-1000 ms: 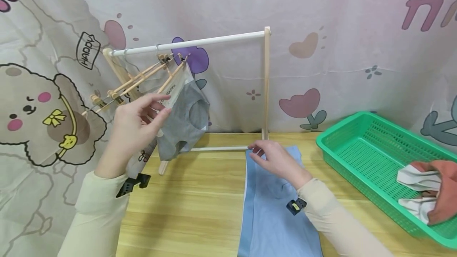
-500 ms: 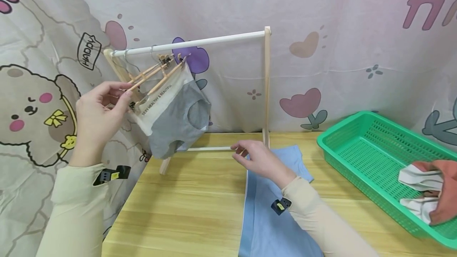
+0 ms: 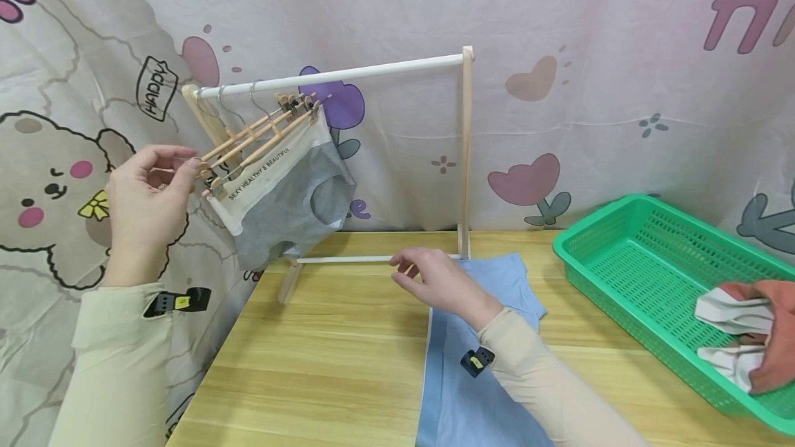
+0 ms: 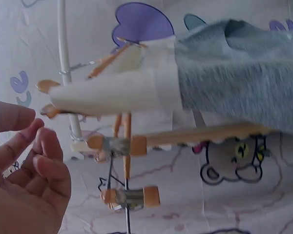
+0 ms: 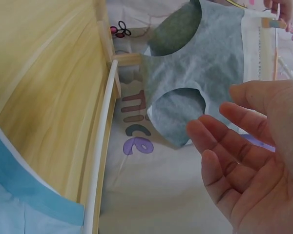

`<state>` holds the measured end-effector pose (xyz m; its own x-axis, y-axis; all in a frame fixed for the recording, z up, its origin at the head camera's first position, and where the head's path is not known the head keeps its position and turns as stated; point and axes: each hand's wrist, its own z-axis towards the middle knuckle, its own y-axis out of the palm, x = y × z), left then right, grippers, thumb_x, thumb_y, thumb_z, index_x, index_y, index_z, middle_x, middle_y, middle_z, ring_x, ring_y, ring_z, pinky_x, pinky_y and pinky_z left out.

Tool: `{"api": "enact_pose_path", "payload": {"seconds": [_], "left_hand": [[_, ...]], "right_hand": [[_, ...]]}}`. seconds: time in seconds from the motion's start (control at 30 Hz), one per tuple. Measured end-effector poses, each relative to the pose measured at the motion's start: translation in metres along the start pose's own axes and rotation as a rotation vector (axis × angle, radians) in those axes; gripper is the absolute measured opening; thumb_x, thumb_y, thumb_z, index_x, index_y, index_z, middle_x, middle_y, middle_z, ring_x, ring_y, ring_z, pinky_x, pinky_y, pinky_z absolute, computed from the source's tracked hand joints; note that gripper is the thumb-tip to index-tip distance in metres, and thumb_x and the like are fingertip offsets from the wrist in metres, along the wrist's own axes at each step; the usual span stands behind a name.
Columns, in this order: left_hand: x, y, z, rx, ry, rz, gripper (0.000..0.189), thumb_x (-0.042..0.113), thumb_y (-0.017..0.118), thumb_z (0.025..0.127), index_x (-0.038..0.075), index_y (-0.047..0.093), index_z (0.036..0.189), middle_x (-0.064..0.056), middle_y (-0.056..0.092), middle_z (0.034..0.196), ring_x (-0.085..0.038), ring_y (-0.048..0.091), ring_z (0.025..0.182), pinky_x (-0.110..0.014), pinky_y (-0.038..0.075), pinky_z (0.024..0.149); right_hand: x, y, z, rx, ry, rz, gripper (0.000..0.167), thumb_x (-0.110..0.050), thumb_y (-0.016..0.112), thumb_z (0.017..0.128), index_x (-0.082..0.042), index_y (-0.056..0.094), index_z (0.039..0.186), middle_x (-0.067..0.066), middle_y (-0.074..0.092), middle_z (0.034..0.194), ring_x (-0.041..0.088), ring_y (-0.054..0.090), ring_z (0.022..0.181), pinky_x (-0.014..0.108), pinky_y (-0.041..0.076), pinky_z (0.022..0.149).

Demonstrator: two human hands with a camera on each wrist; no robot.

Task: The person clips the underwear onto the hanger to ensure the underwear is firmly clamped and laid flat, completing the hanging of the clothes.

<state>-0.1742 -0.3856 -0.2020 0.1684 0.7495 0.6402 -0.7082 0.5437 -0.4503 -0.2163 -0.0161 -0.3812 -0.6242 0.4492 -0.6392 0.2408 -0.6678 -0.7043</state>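
Note:
Grey underpants (image 3: 298,199) with a white printed waistband hang by their waistband from a wooden clip hanger (image 3: 273,140) at the left of a small rack. Two more clip hangers hang close behind it. My left hand (image 3: 145,202) is at the hangers' near ends, fingers loosely bent. In the left wrist view its fingertips (image 4: 39,124) are right beside a clip, with nothing visible between them. My right hand (image 3: 441,285) hovers with relaxed, empty fingers over the end of a light blue garment (image 3: 478,378) with a darker blue waistband, spread on the table.
The rack's white rod (image 3: 373,72) runs between wooden posts, with a lower white bar (image 3: 354,259) near the tabletop. At right stands a green basket (image 3: 621,309) holding a rust-and-white garment (image 3: 773,336). A printed curtain (image 3: 590,19) backs the wooden table (image 3: 298,371).
My left hand has moved left to the hangers' near ends. The hanger with the grey underpants has slid left along the rod, closer to the others. My right hand has shifted left.

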Motion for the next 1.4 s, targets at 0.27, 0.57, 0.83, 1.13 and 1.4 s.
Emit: {"api": "enact_pose_path", "payload": {"seconds": [0.27, 0.57, 0.83, 1.13, 1.4], "left_hand": [[-0.016, -0.002, 0.008, -0.024, 0.025, 0.240, 0.038, 0.026, 0.066, 0.103, 0.003, 0.072, 0.132, 0.009, 0.058, 0.112, -0.002, 0.048, 0.113, -0.050, 0.027, 0.120], [-0.030, 0.001, 0.012, -0.200, 0.033, 0.394, 0.048, 0.025, 0.060, 0.106, -0.008, 0.061, 0.141, -0.037, 0.053, 0.137, -0.055, 0.045, 0.132, -0.073, 0.026, 0.115], [-0.037, 0.008, 0.012, -0.193, 0.062, 0.421, 0.040, 0.019, 0.061, 0.105, -0.007, 0.064, 0.136, -0.035, 0.056, 0.126, -0.052, 0.049, 0.124, -0.071, 0.030, 0.111], [-0.026, 0.015, 0.012, -0.178, 0.054, 0.423, 0.039, 0.013, 0.068, 0.098, -0.007, 0.068, 0.132, -0.035, 0.052, 0.137, -0.054, 0.041, 0.132, -0.070, 0.028, 0.114], [-0.020, 0.024, 0.011, -0.142, 0.112, 0.394, 0.043, 0.024, 0.075, 0.099, -0.009, 0.069, 0.127, -0.034, 0.052, 0.135, -0.053, 0.041, 0.131, -0.069, 0.031, 0.110]], "right_hand": [[-0.006, 0.004, 0.004, -0.020, -0.028, -0.009, 0.023, -0.022, 0.068, 0.106, -0.010, 0.075, 0.124, 0.003, 0.079, 0.118, 0.014, 0.074, 0.100, 0.036, 0.063, 0.088], [-0.007, 0.006, 0.005, -0.026, -0.049, -0.032, 0.023, -0.024, 0.067, 0.106, -0.011, 0.076, 0.124, 0.004, 0.080, 0.118, 0.013, 0.074, 0.099, 0.031, 0.062, 0.085], [-0.003, 0.007, 0.002, -0.025, -0.055, -0.045, 0.021, -0.021, 0.068, 0.105, -0.011, 0.076, 0.123, 0.005, 0.080, 0.117, 0.014, 0.075, 0.099, 0.032, 0.062, 0.085], [-0.002, 0.007, -0.001, -0.053, -0.036, -0.063, 0.023, -0.026, 0.068, 0.106, -0.012, 0.076, 0.124, 0.004, 0.079, 0.118, 0.014, 0.075, 0.100, 0.031, 0.062, 0.085], [0.001, 0.009, -0.002, -0.058, -0.030, -0.052, 0.024, -0.025, 0.067, 0.106, -0.012, 0.076, 0.124, 0.002, 0.079, 0.117, 0.018, 0.076, 0.101, 0.032, 0.062, 0.085]]}}
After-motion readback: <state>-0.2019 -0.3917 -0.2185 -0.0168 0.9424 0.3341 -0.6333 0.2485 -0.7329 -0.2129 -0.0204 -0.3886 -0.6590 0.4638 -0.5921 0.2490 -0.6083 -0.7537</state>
